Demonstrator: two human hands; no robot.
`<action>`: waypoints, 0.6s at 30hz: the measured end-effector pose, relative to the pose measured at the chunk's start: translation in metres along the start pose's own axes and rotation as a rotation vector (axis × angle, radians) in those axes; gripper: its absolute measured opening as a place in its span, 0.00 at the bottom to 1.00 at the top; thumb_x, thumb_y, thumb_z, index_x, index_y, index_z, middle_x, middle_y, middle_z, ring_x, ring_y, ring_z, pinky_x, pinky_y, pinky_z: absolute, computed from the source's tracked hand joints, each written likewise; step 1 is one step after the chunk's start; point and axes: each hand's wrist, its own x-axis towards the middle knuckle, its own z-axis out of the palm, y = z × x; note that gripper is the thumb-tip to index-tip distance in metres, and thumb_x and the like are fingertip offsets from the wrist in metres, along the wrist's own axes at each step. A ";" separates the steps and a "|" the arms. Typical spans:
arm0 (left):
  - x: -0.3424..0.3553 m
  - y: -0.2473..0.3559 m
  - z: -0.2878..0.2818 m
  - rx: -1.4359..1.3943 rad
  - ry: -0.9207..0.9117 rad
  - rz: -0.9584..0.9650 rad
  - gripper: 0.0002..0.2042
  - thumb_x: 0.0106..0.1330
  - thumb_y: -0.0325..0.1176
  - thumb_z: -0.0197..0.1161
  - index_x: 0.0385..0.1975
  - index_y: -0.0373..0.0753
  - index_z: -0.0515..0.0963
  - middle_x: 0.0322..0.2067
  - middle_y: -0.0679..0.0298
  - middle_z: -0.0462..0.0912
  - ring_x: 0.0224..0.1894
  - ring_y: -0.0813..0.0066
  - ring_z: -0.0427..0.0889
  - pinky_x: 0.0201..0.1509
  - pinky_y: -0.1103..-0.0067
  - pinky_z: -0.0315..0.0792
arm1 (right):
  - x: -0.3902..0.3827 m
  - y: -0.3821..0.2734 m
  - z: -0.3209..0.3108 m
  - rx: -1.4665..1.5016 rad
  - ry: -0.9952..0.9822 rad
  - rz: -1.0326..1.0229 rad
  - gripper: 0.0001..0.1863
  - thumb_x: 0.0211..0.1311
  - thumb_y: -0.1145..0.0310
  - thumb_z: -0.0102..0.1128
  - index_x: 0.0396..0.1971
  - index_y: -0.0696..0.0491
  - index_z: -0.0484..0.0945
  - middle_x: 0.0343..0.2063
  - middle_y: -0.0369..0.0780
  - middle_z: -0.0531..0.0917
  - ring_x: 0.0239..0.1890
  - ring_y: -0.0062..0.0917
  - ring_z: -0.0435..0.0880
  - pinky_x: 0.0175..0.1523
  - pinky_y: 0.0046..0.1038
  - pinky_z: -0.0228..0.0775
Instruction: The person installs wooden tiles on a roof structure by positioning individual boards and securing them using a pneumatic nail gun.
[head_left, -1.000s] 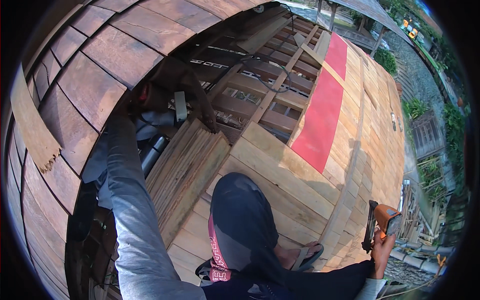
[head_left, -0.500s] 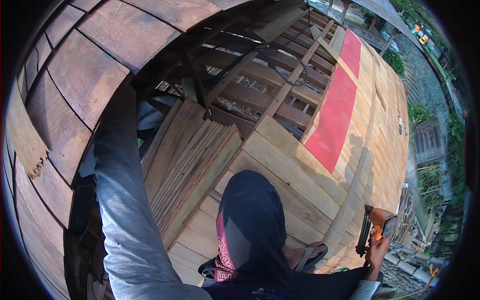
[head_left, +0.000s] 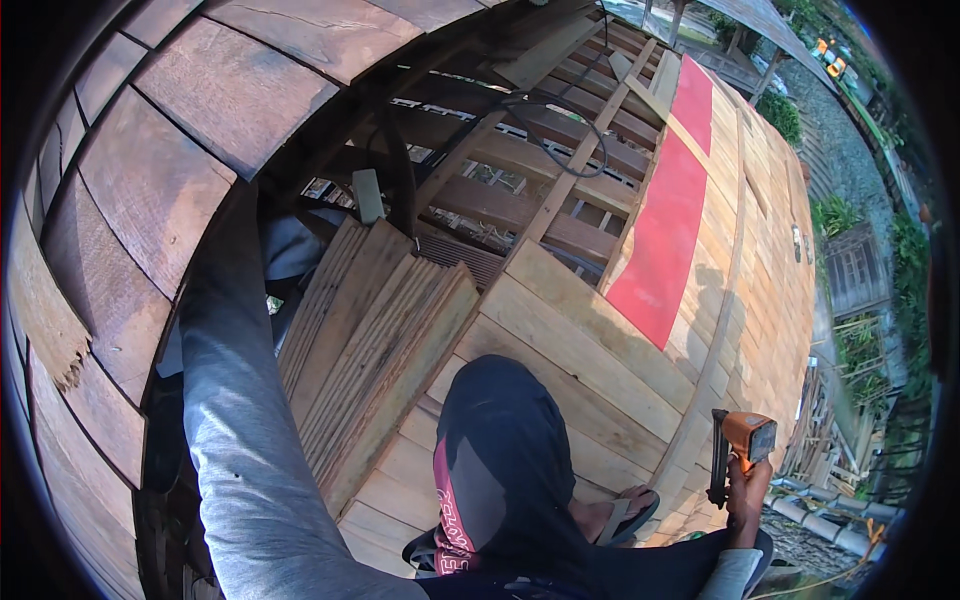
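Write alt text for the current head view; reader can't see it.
First-person view on a pale wooden roof: the right hand grips an orange nail gun, the left sleeve runs behind darker shingles, left hand hidden. Thin boards are stacked beside the bent knee, with a red strip beyond.

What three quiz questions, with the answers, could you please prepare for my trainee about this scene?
1. Which hand holds the orange nail gun?
2. True or false: in the picture, the red strip lies to the right of the stacked boards.
3. Where does the left sleeve go out of sight?
A. Under the red strip
B. Behind the brown shingles
C. Behind the nail gun

Key:
1. The right hand
2. True
3. B
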 end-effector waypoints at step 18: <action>-0.074 0.008 0.062 0.188 0.470 -0.051 0.50 0.61 0.74 0.63 0.73 0.37 0.71 0.67 0.42 0.77 0.71 0.46 0.74 0.73 0.56 0.68 | -0.030 -0.031 0.037 0.001 -0.107 -0.125 0.19 0.59 0.80 0.66 0.52 0.63 0.79 0.39 0.46 0.86 0.41 0.33 0.87 0.49 0.35 0.79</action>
